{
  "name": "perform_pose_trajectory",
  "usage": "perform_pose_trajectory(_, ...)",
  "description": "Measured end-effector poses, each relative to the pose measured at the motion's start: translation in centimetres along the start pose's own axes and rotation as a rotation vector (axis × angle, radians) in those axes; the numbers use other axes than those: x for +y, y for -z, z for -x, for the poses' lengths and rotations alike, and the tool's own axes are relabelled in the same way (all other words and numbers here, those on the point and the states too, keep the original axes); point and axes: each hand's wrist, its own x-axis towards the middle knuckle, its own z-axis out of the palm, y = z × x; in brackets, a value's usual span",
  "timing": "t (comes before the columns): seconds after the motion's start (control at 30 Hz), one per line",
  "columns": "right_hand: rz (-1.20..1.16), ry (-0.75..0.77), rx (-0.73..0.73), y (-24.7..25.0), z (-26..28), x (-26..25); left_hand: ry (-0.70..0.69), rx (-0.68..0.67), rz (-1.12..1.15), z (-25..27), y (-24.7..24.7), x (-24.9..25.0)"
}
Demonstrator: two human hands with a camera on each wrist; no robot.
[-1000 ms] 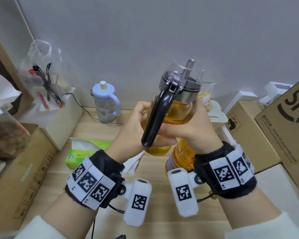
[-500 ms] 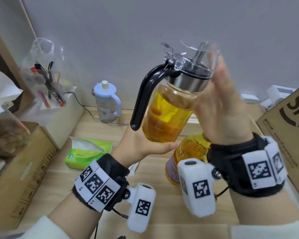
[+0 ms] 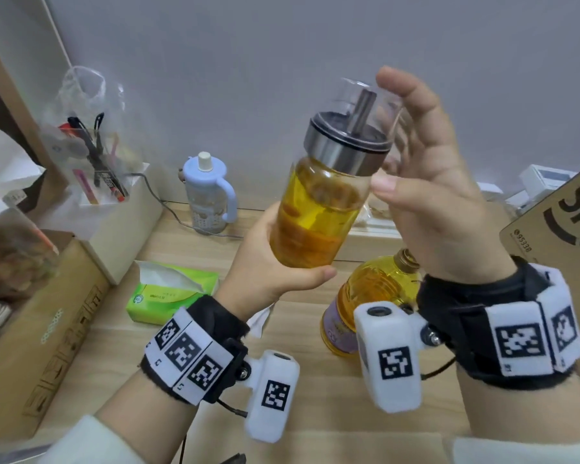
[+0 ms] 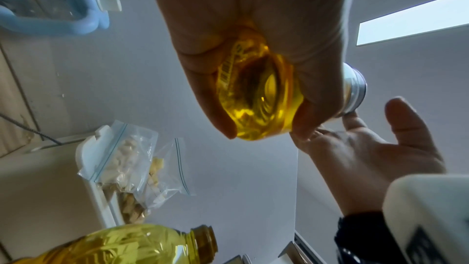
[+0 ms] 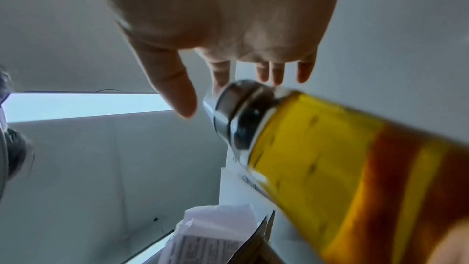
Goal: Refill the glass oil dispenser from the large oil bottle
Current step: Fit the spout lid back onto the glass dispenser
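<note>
My left hand [image 3: 275, 272] grips the bottom of the glass oil dispenser [image 3: 318, 209] and holds it in the air, tilted to the right. It is mostly full of amber oil, with a steel collar and clear cap [image 3: 349, 142]; its handle is out of sight. From below, the left wrist view shows its base [image 4: 259, 95] between my fingers. My right hand [image 3: 426, 182] is open beside the cap, fingers straight, thumb tip near the collar; the right wrist view shows those fingers [image 5: 264, 71] just past the lid [image 5: 238, 115]. The large oil bottle [image 3: 372, 296] stands uncapped on the table below.
On the wooden table [image 3: 181, 363] lie a green tissue box [image 3: 171, 293] and a blue-lidded cup [image 3: 208, 192] by the wall. Cardboard boxes stand at the left [image 3: 47, 323] and right [image 3: 556, 209]. Zip bags of food [image 4: 132, 168] sit behind the large bottle.
The dispenser has risen and turned, so its black handle has gone out of sight. My right hand let go of it and opened beside the cap.
</note>
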Motion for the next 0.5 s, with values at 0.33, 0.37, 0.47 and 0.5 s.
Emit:
perform_pose_trajectory(0.33,0.536,0.097,0.177,-0.3,0.4,-2.6,-0.006,-0.004,-0.005,0.0,0.4,-0.4)
perform_pose_trajectory(0.37,0.467,0.098,0.193,-0.3,0.6,-2.8,-0.003,-0.001,0.004,0.0,0.5,-0.4)
perform_pose_trajectory(0.47,0.287,0.122,0.150,-0.3,1.1,-3.3,-0.005,0.014,0.017,-0.2,0.7,-0.5)
perform_pose_trajectory(0.5,0.259,0.131,0.120,-0.3,1.2,-3.4,-0.007,0.020,0.020,-0.3,0.7,-0.5)
